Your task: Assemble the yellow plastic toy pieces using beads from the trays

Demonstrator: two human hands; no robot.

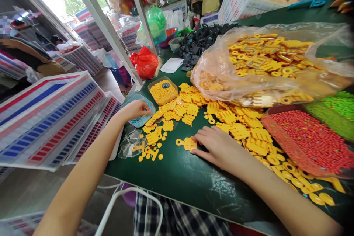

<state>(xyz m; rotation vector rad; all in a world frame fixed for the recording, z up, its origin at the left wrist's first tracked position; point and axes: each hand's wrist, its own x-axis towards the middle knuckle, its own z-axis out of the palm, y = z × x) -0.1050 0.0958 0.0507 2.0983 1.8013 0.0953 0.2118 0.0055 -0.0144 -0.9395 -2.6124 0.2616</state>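
My left hand (137, 110) reaches over a small clear tray of blue beads (142, 120). Its fingertips are pinched together at the beads; whatever is between them is too small to make out. On the green table, my right hand (213, 144) grips the edge of a flat yellow plastic piece (189, 143) with a ring at its left end, thumb on the near side and fingers on the far side. Loose yellow parts (151, 151) and small clear plastic pieces (129, 143) lie just below the blue beads. A tub of yellow beads (163, 91) stands behind them.
Heaped yellow pieces (243, 127) spread beyond my right hand, below a big plastic bag (210, 77) of more. Red beads (306, 136) fill a tray at right. Black parts (199, 44) lie at the back. A metal post (110, 33) and striped crates (52, 118) stand left.
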